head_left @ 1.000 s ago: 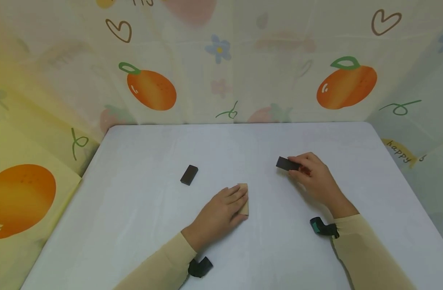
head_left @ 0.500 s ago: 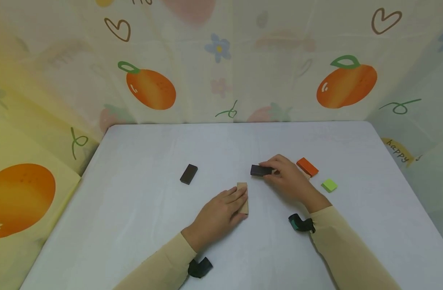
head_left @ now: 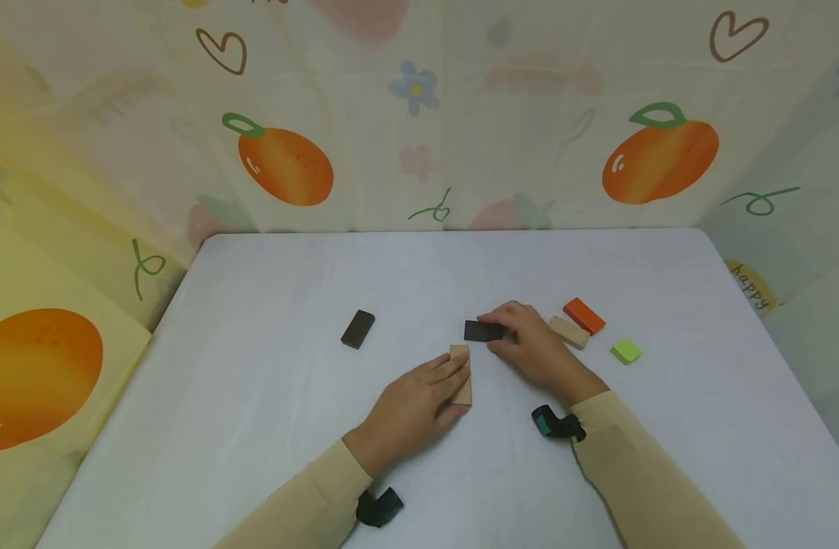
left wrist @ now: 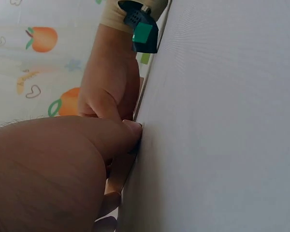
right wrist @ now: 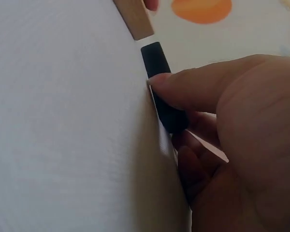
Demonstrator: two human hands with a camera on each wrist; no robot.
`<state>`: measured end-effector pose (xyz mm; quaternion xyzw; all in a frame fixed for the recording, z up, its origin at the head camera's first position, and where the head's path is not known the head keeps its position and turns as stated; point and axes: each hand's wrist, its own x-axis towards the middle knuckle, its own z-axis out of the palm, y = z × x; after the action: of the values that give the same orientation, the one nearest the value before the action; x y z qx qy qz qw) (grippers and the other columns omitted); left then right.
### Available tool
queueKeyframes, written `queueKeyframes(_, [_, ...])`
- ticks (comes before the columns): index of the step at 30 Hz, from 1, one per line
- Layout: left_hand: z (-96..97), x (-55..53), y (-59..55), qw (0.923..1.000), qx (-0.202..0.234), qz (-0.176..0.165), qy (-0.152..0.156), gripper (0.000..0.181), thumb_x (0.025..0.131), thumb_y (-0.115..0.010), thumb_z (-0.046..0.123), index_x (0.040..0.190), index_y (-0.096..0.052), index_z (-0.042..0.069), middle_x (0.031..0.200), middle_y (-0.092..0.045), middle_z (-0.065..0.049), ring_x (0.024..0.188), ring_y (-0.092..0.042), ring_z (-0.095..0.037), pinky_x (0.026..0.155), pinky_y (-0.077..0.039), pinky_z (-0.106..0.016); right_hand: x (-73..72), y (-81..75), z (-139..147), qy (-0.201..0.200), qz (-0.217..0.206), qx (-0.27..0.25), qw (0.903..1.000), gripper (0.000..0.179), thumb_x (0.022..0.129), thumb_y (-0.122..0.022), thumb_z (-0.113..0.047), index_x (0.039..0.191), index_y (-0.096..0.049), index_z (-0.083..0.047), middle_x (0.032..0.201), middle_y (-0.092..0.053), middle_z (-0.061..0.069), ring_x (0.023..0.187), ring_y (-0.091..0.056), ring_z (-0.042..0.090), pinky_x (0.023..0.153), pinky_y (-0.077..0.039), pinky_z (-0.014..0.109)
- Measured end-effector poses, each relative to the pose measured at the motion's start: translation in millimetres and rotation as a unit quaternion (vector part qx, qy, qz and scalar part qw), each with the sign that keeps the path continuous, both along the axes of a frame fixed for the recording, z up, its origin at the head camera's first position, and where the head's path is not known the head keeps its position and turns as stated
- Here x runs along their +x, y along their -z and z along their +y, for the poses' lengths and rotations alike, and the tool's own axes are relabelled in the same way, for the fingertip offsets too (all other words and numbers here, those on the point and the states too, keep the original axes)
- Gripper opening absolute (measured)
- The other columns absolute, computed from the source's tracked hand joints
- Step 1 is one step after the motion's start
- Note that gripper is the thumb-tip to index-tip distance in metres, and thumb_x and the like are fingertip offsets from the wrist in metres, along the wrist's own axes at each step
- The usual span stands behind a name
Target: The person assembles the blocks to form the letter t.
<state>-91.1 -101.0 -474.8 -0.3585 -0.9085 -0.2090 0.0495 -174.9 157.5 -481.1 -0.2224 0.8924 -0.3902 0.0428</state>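
The right hand (head_left: 532, 349) pinches a dark block (head_left: 483, 331) by one end, seemingly leaving the other exposed toward the wooden block (head_left: 464, 393), just beside it on the counter (head_left: 220, 396). The left hand (head_left: 413, 402) lies over that one, fingers fairly straight, apparently steadying it. The cloth (head_left: 797, 252) reads "happy"; no block shows legible lettering.

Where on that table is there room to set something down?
Bare: between the lone black block and the table's left edge, and right of the green block. Crowded: where the right hand holds another black block near the wooden block under the left hand.
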Motion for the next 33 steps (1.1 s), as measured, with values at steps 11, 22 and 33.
queueKeyframes(11, [-0.8, -0.3, -3.1, 1.0, -0.001, -0.001, 0.001, 0.057, 0.105, -0.079, 0.032, 0.151, -0.064, 0.002, 0.16, -0.055, -0.008, 0.145, -0.055, -0.032, 0.116, -0.047, -0.044, 2.9, 1.4, -0.1, -0.03, 0.018, -0.009, 0.9994, 0.04, 0.103, -0.077, -0.005, 0.142, -0.074, -0.012, 0.135, -0.066, 0.003, 0.129, -0.053, 0.03, 0.109, -0.047, 0.055])
queueKeyframes(22, [-0.3, -1.4, -2.2, 0.9999, 0.002, -0.01, 0.006, 0.056, 0.105, -0.078, 0.03, 0.152, -0.063, 0.001, 0.161, -0.054, -0.008, 0.147, -0.053, -0.031, 0.118, -0.045, -0.043, 3.9, -0.9, 0.4, -0.045, 0.024, -0.008, 0.9987, 0.039, 0.103, -0.076, -0.005, 0.141, -0.074, -0.012, 0.134, -0.067, 0.001, 0.129, -0.053, 0.03, 0.111, -0.046, 0.055])
queueKeyframes(33, [-0.5, -1.7, -0.1, 0.9999, 0.009, 0.006, 0.01, 0.057, 0.103, -0.08, 0.03, 0.15, -0.065, 0.001, 0.159, -0.056, -0.009, 0.144, -0.056, -0.032, 0.118, -0.045, -0.042, 4.5, -1.3, 1.0, -0.05, 0.017, -0.01, 0.9986, 0.04, 0.103, -0.076, -0.004, 0.142, -0.074, -0.013, 0.134, -0.066, 0.002, 0.132, -0.053, 0.031, 0.113, -0.045, 0.056])
